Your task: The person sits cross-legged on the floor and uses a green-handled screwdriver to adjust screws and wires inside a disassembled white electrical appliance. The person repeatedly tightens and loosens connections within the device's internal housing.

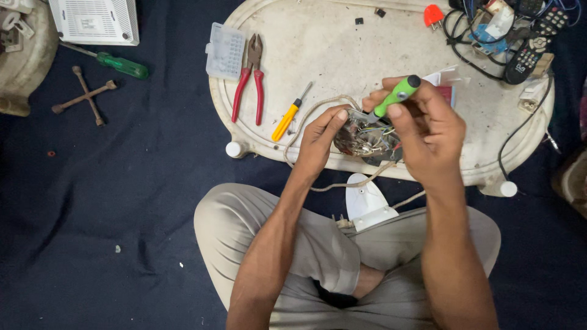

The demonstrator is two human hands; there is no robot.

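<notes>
Right hand is gripping a green screwdriver, its tip entering the wired device; left hand is clasping the device's left side. Device is lying at the near edge of the white tray; red pliers and yellow screwdriver are resting left of it.

Red pliers, yellow screwdriver, clear parts box, remote control.
</notes>
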